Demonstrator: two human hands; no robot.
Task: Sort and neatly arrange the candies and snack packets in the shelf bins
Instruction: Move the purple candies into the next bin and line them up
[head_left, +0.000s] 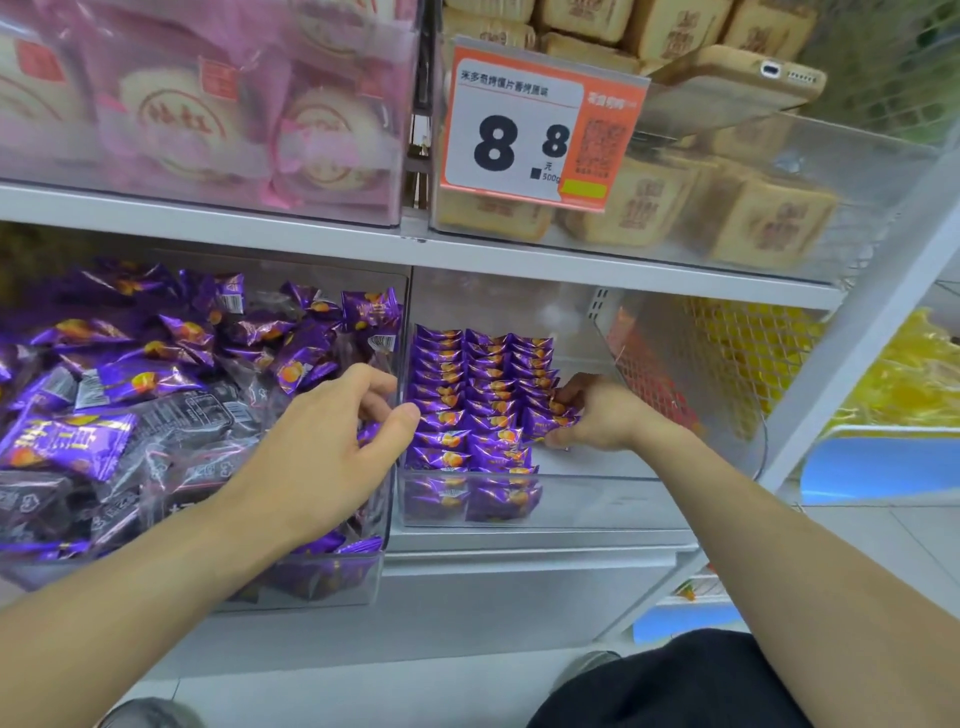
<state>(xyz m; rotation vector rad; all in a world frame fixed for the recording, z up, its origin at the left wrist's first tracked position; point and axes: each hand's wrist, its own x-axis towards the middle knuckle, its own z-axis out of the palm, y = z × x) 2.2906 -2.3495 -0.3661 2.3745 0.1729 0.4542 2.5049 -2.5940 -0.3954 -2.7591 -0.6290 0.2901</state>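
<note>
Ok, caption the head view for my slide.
Right hand sets a purple candy into neat rows; left hand pinches another from the jumbled bin.

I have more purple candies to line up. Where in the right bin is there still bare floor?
Free: the right bin's floor between the neat candy rows and its right wall, behind and in front of the right hand. Crowded: the left bin, heaped with loose packets where the left hand reaches.

**Purple candies, loose and lined up**

The left bin (384, 519), clear plastic, holds a jumbled heap of purple candies (171, 374) mixed with dark packets (197, 415). In the right bin (571, 499), also clear, purple candies (467, 400) with orange marks stand in three tidy rows against its left side.
</note>
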